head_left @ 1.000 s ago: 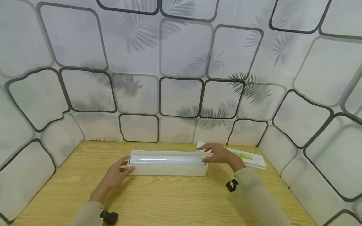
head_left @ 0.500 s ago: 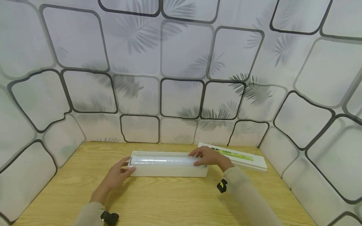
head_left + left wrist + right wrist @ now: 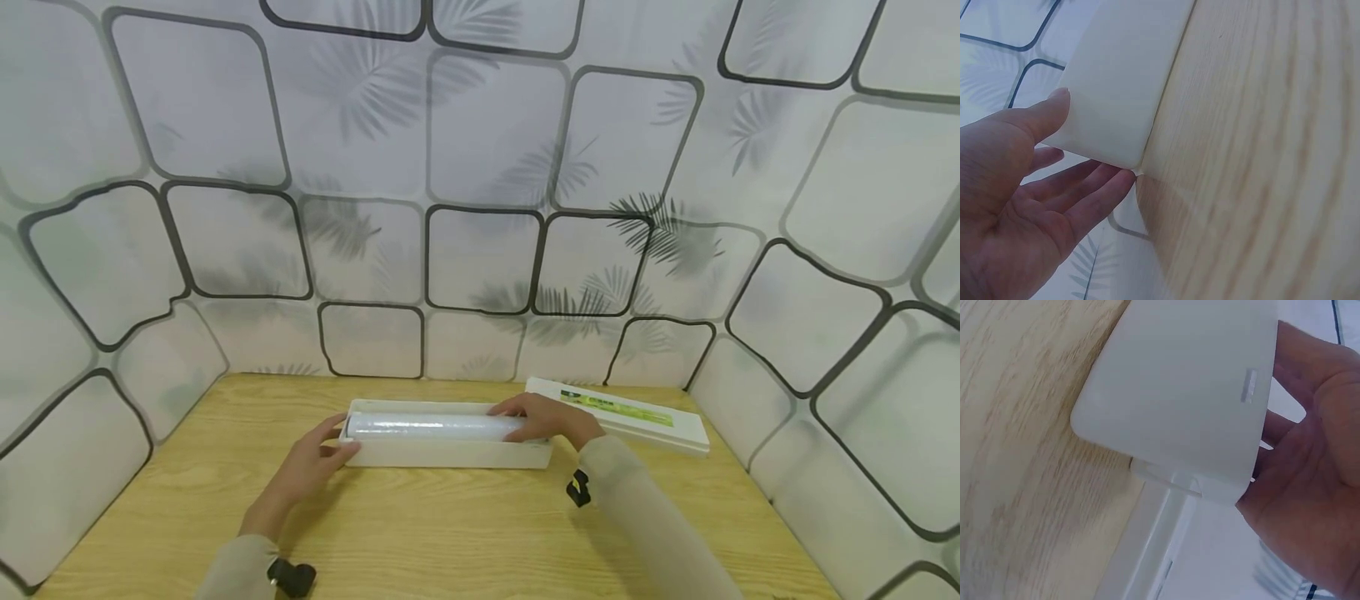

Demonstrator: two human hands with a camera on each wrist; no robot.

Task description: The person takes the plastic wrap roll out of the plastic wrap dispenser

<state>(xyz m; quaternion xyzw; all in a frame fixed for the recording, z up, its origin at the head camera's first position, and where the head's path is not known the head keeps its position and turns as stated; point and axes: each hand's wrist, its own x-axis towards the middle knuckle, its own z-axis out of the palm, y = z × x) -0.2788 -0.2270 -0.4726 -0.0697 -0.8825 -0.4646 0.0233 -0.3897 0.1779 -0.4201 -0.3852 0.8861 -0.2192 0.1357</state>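
A long white box (image 3: 442,455) lies lengthwise on the table, its top side uncovered. Inside it rests a shiny, translucent roll of cling film (image 3: 427,427). My left hand (image 3: 307,462) holds the box's left end, thumb on the front wall and fingers at the end, as the left wrist view shows up close. My right hand (image 3: 547,418) reaches into the right part of the box. Its fingers lie over the far side of the roll and its thumb on the near side. In the right wrist view the box's front wall (image 3: 1179,375) hides the fingertips.
The white lid (image 3: 652,429) with a green and yellow label lies slanted on the table, behind and right of the box. Patterned cloth walls (image 3: 480,258) close in the wood-grain table (image 3: 450,533) at the back and both sides.
My right hand has moved left along the roll from the box's right end, and more of the lid's label shows. The left hand and the box have stayed in place.
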